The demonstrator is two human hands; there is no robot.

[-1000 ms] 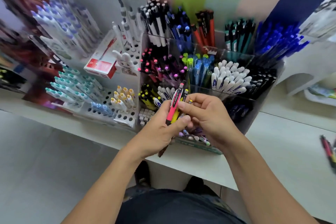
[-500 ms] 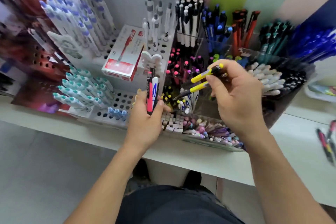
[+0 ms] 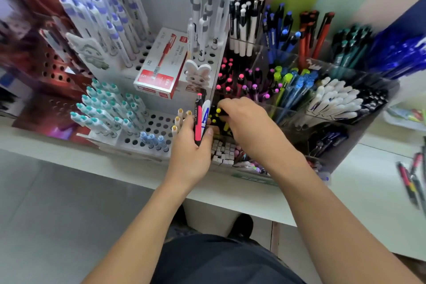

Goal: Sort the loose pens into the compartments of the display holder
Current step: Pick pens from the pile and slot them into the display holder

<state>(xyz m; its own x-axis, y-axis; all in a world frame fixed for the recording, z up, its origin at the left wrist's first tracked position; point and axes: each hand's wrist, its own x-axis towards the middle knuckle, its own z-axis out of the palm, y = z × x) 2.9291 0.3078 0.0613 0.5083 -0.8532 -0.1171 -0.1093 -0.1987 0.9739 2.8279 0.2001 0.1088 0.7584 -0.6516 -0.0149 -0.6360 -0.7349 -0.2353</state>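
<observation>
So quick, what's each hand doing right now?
Left hand: grips a pink pen and a white pen.
Right hand: fingers curled on yellow pens.

Bright, even light falls from above, with soft, faint shadows under the desk (image 3: 143, 168). The centre is fairly sharp. Toward the edges the wide lens bends lines and smears detail: the blue pens (image 3: 401, 53) at right and the red panel (image 3: 34, 37) at left are streaked and blurred.
</observation>
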